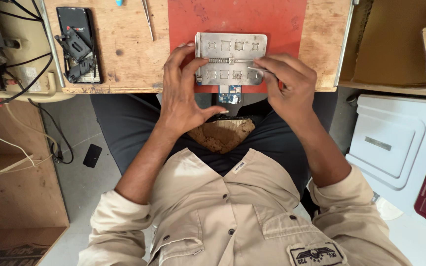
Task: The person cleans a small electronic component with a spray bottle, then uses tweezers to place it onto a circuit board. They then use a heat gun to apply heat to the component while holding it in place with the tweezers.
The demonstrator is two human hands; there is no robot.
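Seen from above: one flat plate of dull grey metal, rectangular with rounded corners, lying on one matte red mat spread over a scuffed, pale wooden bench. Stamped into the plate, two rows of four cross-shaped cut-outs, eight counted, with a thin coiled spring bar running between the rows. Peeking out from under the near edge of the plate, one small blue circuit board, hanging just past the bench edge. Left hand spread open, fingertips pressing on the plate's left side, thumb stretched toward the board. Right hand closed in a pinch on one slim, shiny metal tool, probably tweezers, its tip resting on the plate's right side near the spring bar. Farther left on the bench, one glossy black phone with a black, angular clamp-like part lying on top, and one thin metal pin or tweezers near the top edge. Beige cotton sleeves rolled back on both forearms.
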